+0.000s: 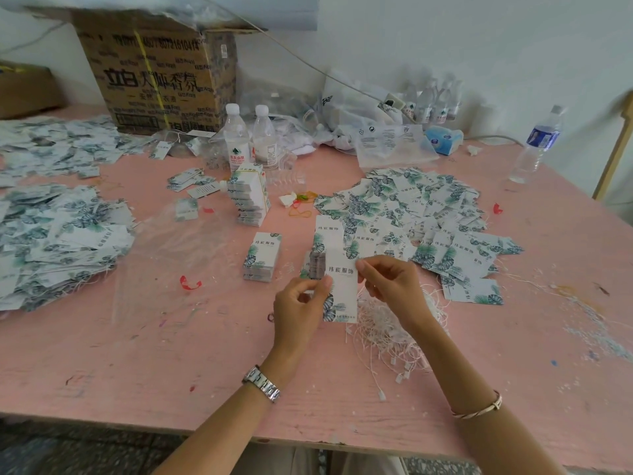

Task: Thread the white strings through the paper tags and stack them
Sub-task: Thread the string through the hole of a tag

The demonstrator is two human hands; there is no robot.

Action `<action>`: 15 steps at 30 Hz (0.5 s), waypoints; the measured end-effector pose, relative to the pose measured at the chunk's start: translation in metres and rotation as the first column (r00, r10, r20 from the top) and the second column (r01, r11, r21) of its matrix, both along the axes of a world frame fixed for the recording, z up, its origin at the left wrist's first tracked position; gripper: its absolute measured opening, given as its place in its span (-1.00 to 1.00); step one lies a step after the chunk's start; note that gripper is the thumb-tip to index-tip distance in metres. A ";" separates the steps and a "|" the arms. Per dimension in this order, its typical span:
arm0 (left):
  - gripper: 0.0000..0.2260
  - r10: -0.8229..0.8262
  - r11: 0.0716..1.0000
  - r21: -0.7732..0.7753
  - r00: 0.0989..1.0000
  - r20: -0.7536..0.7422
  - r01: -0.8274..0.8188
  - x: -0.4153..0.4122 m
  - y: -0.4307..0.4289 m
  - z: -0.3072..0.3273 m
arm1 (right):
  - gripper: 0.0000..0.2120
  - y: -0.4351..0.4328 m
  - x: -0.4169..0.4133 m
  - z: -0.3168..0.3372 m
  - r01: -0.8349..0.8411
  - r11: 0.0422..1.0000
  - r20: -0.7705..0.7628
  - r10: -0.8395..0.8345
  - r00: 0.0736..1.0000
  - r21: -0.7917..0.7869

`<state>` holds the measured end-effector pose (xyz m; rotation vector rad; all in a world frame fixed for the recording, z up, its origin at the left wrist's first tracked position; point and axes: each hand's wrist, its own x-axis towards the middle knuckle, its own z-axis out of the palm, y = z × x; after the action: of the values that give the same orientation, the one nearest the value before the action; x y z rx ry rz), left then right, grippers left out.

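A white paper tag (342,286) with green leaf print and dark lettering is held upright above the pink table (171,337). My left hand (301,310) pinches its left edge. My right hand (390,286) pinches its upper right corner with thumb and forefinger. Whether a string is in that pinch cannot be told. A tangle of white strings (394,330) lies on the table under my right hand. A neat stack of tags (262,257) sits to the left of my hands, and a taller stack (250,197) stands behind it.
Loose tags are heaped at the right (428,214) and at the left (58,241). A clear plastic sheet (171,255) lies between. Water bottles (248,138), a cardboard box (157,73), plastic bags and a lone bottle (537,145) stand at the back.
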<state>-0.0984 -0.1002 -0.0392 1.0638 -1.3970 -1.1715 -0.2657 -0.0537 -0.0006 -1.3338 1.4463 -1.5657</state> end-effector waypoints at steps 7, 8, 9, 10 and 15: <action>-0.85 -0.034 0.997 -0.068 0.997 0.069 0.038 0.000 0.001 -0.011 | -0.87 0.002 -0.005 -0.017 -0.035 0.999 0.068 0.033 0.997 0.021; -0.85 -0.035 0.996 -0.075 0.997 0.076 0.040 -0.001 0.001 -0.011 | -0.87 0.002 -0.006 -0.018 -0.034 0.999 0.074 0.032 0.997 0.025; -0.85 -0.038 0.995 -0.084 0.996 0.082 0.045 -0.001 0.001 -0.011 | -0.86 0.001 -0.006 -0.019 -0.033 0.999 0.076 0.031 0.997 0.026; -0.85 -0.041 0.994 -0.096 0.995 0.089 0.049 -0.001 0.001 -0.012 | -0.85 0.001 -0.006 -0.019 -0.032 0.999 0.074 0.030 0.997 0.024; -0.85 -0.047 0.991 -0.121 0.993 0.106 0.059 0.000 0.001 -0.014 | -0.79 0.002 -0.007 -0.021 -0.032 0.999 0.055 0.032 0.998 0.016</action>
<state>-0.0987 -0.0987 -0.0532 1.0164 -1.5665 -1.0651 -0.2731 -0.0516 -0.0212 -1.2884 1.3957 -1.5538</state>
